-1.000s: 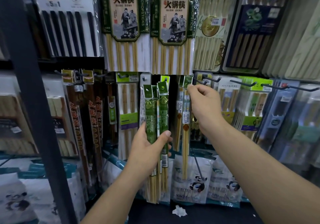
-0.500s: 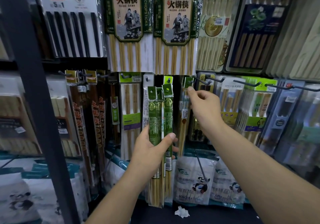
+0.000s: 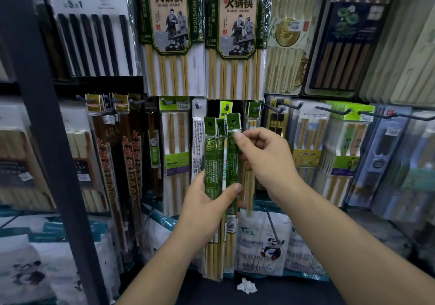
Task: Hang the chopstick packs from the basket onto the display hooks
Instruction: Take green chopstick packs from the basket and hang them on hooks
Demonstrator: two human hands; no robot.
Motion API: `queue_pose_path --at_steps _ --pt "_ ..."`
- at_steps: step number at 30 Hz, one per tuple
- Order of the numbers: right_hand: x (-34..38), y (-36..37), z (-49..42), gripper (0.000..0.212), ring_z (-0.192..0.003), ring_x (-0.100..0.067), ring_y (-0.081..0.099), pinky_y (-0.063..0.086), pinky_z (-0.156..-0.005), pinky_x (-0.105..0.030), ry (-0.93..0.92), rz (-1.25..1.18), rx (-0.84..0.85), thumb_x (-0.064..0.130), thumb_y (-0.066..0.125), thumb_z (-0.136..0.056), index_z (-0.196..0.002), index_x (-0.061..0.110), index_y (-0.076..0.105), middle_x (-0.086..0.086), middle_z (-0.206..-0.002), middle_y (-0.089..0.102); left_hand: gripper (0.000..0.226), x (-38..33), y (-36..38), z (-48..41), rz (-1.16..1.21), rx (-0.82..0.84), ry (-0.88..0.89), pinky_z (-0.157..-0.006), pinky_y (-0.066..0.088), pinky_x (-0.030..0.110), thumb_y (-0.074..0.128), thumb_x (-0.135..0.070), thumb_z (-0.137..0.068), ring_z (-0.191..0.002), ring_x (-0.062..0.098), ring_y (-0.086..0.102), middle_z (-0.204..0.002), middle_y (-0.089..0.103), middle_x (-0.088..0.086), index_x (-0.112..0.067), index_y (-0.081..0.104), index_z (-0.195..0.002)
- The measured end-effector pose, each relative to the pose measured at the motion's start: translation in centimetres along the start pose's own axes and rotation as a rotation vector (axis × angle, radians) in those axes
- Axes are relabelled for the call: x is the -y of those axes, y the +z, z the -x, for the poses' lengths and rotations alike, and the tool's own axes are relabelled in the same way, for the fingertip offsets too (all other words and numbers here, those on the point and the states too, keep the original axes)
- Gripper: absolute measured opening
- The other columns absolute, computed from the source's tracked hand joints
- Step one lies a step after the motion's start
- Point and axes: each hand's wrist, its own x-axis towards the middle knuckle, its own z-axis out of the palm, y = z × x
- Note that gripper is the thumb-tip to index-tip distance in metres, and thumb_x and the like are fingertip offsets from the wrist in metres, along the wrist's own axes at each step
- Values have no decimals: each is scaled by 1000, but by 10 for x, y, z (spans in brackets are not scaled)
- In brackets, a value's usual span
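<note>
My left hand grips a bundle of slim green chopstick packs around their middle, held upright in front of the display. My right hand pinches the upper part of the rightmost pack in the bundle, just under its green header tab. Behind the bundle a display hook carries a green-tabbed pack, and a neighbouring hook holds another pack with bamboo sticks hanging down. No basket is in view.
Larger chopstick packs hang on the row above. More hooks with packs jut out to the right. A dark upright post stands at the left. Panda-printed bags sit on the bottom shelf, with a crumpled paper scrap in front.
My right hand left the pack hanging on the hook at upper right and came down left onto the bundle, now pinching its rightmost pack. The left hand kept its grip on the bundle.
</note>
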Motion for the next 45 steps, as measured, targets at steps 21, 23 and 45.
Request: queue_pose_path --at_steps 21,23,45 --pt "17 -7 -22 25 -67 -14 44 42 -68 -31 57 -145 -230 24 62 -101 -77 18 64 1 -67 47 48 2 -1 0 116 -71 -187 -58 61 34 64 -26 -100 -72 14 71 -82 74 3 -1 46 -138" --pt "17 -7 -25 27 -67 -14 43 42 -70 -29 72 -145 -231 24 62 -101 -74 18 63 1 -66 45 62 3 -2 -2 138 -60 -203 -59 61 34 64 -23 -101 -73 15 70 -81 73 0 2 34 -150" --pt "-7 -2 -45 38 -45 -3 34 41 -56 -1 37 -68 -325 24 64 -98 -65 12 50 16 -48 35 69 4 -3 -1 185 -38 -180 -59 59 33 65 -23 -101 -69 15 67 -78 72 0 8 28 -151"
